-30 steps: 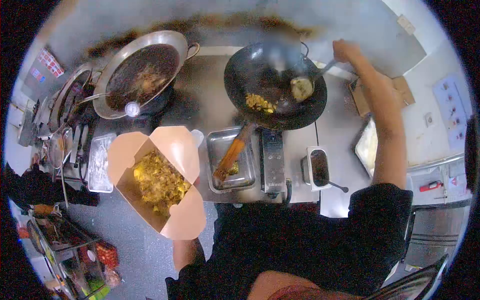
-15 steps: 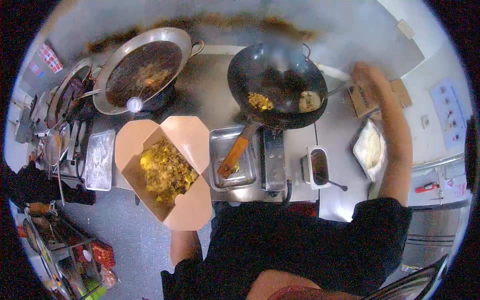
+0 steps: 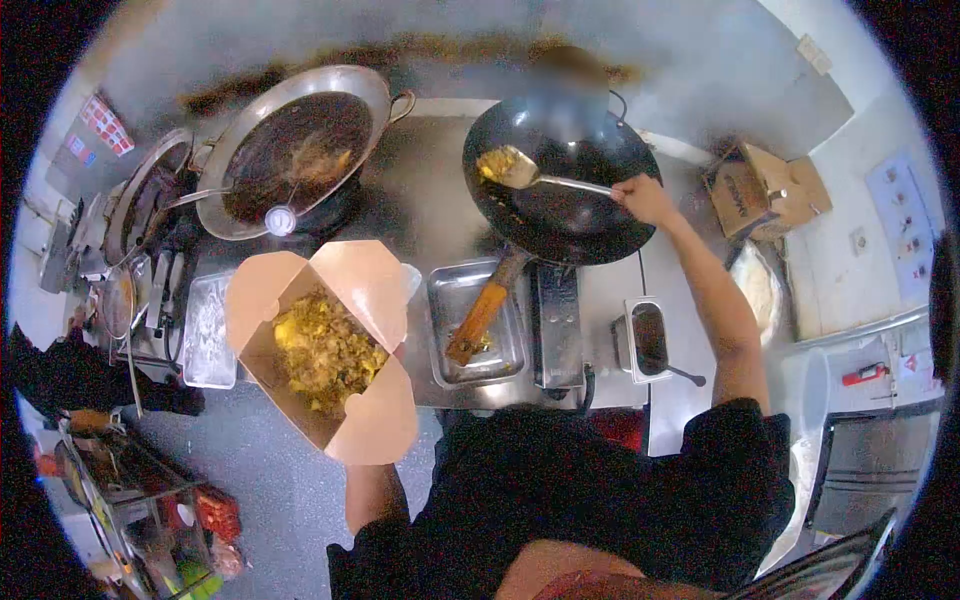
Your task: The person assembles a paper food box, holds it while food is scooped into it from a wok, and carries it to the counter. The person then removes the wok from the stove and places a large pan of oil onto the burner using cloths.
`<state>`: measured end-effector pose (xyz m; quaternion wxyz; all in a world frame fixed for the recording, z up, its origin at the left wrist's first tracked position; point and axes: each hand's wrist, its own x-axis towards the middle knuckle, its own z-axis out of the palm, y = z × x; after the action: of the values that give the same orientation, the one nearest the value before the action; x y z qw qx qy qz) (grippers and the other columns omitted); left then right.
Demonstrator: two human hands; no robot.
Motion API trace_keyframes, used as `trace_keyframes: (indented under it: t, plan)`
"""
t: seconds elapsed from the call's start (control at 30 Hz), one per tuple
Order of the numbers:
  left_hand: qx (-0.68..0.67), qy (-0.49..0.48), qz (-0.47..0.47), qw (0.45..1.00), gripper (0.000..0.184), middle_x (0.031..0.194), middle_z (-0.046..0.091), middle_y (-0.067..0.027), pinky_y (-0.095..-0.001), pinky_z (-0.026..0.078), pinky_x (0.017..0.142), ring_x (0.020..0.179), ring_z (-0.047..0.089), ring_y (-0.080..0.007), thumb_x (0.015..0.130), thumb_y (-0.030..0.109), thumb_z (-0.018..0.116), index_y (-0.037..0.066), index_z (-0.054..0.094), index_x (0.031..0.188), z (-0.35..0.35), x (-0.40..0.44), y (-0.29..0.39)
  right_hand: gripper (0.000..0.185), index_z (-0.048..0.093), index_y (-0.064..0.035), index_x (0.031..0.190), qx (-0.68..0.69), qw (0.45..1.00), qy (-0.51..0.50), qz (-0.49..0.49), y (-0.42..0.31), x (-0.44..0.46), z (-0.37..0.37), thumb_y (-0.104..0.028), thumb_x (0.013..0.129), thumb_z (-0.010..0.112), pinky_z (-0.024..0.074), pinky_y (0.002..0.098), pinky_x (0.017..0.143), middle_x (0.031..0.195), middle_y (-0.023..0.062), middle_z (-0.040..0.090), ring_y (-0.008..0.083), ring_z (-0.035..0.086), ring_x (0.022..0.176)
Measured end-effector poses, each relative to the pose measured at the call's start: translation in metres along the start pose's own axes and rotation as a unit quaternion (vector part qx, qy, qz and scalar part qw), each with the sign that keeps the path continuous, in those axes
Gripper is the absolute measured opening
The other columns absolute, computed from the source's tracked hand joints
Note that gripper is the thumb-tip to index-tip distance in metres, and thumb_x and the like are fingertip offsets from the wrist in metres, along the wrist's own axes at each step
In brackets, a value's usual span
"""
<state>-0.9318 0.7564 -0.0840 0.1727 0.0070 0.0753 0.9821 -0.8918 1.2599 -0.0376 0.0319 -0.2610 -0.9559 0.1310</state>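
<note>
My left hand [image 3: 372,480] supports an open cardboard takeaway box [image 3: 378,430] from below; the box hides most of its fingers. The box flaps are spread, and fried rice [image 3: 325,350] with yellow egg pieces fills it. At the wok [image 3: 560,225] my right hand [image 3: 645,200] is closed around the handle of a metal wok spatula [image 3: 575,184]. The spatula's blade lies inside the wok, against a small heap of rice [image 3: 497,163] on its left side. A wooden wok handle [image 3: 477,322] points toward me above a metal tray [image 3: 437,345].
Left of the wok stands a large pan of dark oil [image 3: 270,150] with a dial thermometer [image 3: 281,221]. A small metal container of dark sauce [image 3: 648,340] sits to the right, with a cardboard box [image 3: 745,200] behind. Another person's dark sleeve [image 3: 100,380] shows at far left.
My right hand has come left and toward me, sweeping the spatula across the wok to the rice heap. The heap now sits higher up the wok's left side. The takeaway box stays nearly in place.
</note>
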Motion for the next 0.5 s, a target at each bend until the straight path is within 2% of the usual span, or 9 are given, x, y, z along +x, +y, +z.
trace_keyframes:
  t: [0.1,0.17,0.27,0.4,0.47,0.5]
  plan:
    - [0.008,-0.008,-0.001,1.000,0.072,0.138,0.032,-0.0108,-0.0527,0.023,0.104,0.126,0.030,-0.0300,0.081,0.056,0.046,0.015,0.026,0.137,0.002,0.003,-0.001,0.027,0.068,-0.0135,0.096,0.036,0.999,0.009,0.019,-0.002,0.006,0.010,-0.034,0.080,0.059,0.0474,0.0374,0.068,0.074,0.0128,0.065,0.0277,0.063,0.071]
    - [0.010,-0.009,-0.004,1.000,0.072,0.137,0.033,-0.0108,-0.0528,0.024,0.104,0.126,0.031,-0.0300,0.081,0.056,0.046,0.015,0.026,0.137,0.002,0.004,-0.001,0.023,0.068,-0.0205,0.093,0.043,0.998,0.044,0.015,0.005,0.009,0.020,-0.036,0.080,0.058,0.0486,0.0427,0.072,0.084,0.0143,0.065,0.0338,0.062,0.078]
    - [0.018,-0.019,-0.010,1.000,0.073,0.137,0.033,-0.0109,-0.0529,0.024,0.103,0.126,0.031,-0.0301,0.081,0.057,0.046,0.015,0.027,0.137,0.002,0.006,-0.001,0.024,0.067,-0.0151,0.096,0.033,0.997,0.057,0.039,-0.010,0.003,0.013,-0.031,0.080,0.059,0.0480,0.0384,0.070,0.078,0.0144,0.064,0.0318,0.063,0.075]
    - [0.030,-0.040,-0.023,0.998,0.073,0.137,0.034,-0.0109,-0.0530,0.025,0.103,0.125,0.032,-0.0301,0.080,0.057,0.047,0.015,0.027,0.137,0.002,0.015,-0.006,0.024,0.067,-0.0141,0.096,0.016,0.996,0.078,0.033,-0.016,0.007,0.018,-0.030,0.080,0.059,0.0482,0.0397,0.073,0.082,0.0153,0.064,0.0333,0.062,0.078]
    - [0.034,-0.054,-0.028,0.998,0.073,0.136,0.034,-0.0110,-0.0531,0.025,0.103,0.125,0.033,-0.0302,0.080,0.057,0.047,0.015,0.027,0.137,0.001,0.022,-0.009,0.021,0.068,-0.0223,0.093,0.018,0.994,0.106,0.023,-0.009,0.011,0.027,-0.035,0.080,0.057,0.0490,0.0425,0.075,0.086,0.0133,0.065,0.0330,0.062,0.080]
    - [0.035,-0.060,-0.031,0.997,0.073,0.136,0.035,-0.0110,-0.0532,0.026,0.103,0.125,0.033,-0.0302,0.080,0.057,0.048,0.015,0.027,0.137,0.001,0.025,-0.011,0.021,0.068,-0.0223,0.093,0.019,0.994,0.107,0.024,-0.010,0.010,0.026,-0.035,0.080,0.057,0.0490,0.0425,0.075,0.086,0.0133,0.065,0.0330,0.062,0.080]
